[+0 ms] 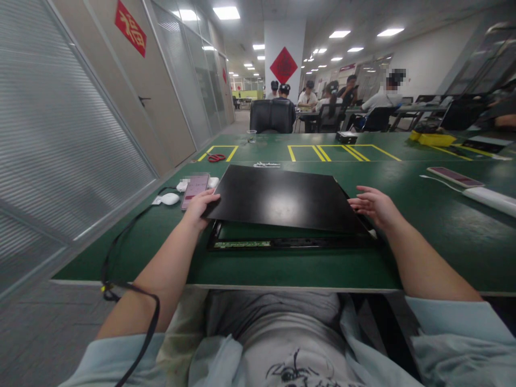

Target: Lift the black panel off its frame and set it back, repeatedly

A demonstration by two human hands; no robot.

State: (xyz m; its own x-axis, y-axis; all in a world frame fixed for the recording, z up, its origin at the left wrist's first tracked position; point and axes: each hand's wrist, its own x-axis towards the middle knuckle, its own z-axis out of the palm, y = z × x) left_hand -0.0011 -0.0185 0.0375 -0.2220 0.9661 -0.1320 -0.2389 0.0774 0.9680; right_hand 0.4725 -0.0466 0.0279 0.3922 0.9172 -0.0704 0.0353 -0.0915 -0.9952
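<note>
Black panel point(282, 199): I logged it on the green table point(423, 242), its near edge raised and tilted over a flat black case point(258, 243) lying directly beneath it. My left hand point(199, 207) gripped the panel's left edge, fingers curled onto it. My right hand point(374, 207) sat at the panel's right edge, fingers spread and loose. Just left of the panel lay a phone point(195, 190); beyond the panel, red scissors point(216, 157).
</note>
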